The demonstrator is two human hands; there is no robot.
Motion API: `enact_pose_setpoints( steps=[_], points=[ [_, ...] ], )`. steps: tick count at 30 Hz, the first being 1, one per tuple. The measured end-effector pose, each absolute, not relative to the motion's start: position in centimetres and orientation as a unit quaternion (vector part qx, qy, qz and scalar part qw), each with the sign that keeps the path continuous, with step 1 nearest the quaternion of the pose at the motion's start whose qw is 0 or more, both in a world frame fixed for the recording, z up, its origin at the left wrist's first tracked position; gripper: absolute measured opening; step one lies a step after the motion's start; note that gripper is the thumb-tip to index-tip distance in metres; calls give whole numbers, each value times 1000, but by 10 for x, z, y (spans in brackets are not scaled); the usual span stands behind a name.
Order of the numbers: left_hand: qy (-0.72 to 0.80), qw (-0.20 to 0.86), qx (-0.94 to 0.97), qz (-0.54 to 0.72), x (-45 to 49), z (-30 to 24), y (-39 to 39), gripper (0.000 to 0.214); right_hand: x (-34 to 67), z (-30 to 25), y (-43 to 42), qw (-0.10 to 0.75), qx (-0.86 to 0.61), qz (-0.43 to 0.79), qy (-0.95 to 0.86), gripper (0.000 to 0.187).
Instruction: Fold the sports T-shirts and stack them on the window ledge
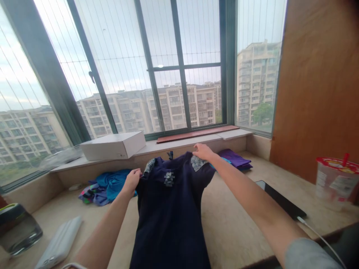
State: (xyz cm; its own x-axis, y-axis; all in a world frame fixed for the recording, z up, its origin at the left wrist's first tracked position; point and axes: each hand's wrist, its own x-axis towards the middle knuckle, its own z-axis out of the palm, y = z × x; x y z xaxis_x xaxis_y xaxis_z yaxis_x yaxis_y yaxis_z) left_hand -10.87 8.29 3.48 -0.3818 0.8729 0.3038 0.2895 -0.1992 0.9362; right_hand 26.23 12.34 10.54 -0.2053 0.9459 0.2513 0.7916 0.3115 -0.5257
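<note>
A dark navy garment with pale patterned patches at the shoulders lies spread lengthwise on the beige stone sill-top, its neck end towards the window. My left hand is closed on the garment's left shoulder edge. My right hand is closed on its right shoulder, close to the low ledge under the window. Both arms reach forward over the cloth.
A blue and multicoloured cloth heap lies left of the garment, folded purple cloth to the right. A white box rests on the ledge. A dark phone with a cable, a lidded drink cup, a white flat device and a dark container stand around.
</note>
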Motion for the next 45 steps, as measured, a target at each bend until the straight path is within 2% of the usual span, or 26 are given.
enact_pose_setpoints(
  steps=[2,5,10,15,25,36,40,45],
  points=[
    [635,173,533,532,-103,15,89,36,256,80,128,236,-586,119,-766,43],
    [642,114,620,437,-91,-13,85,46,244,28,113,169,-568,108,-798,41],
    [618,71,735,270,-71,-56,69,49,234,-53,78,94,-532,116,-833,59],
    [639,43,750,167,-66,-80,67,54,262,-86,90,78,-529,115,-837,55],
    [694,-56,702,150,-101,-83,74,51,325,-95,126,161,-592,23,-790,48],
    [742,-70,654,131,-117,-94,72,45,331,-104,115,92,-679,-43,-727,44],
    [730,-51,662,162,-116,-96,71,43,329,-103,112,91,-691,-62,-714,40],
    [720,-40,652,235,-120,-85,73,52,325,-107,112,113,-682,-67,-719,34]
  ],
)
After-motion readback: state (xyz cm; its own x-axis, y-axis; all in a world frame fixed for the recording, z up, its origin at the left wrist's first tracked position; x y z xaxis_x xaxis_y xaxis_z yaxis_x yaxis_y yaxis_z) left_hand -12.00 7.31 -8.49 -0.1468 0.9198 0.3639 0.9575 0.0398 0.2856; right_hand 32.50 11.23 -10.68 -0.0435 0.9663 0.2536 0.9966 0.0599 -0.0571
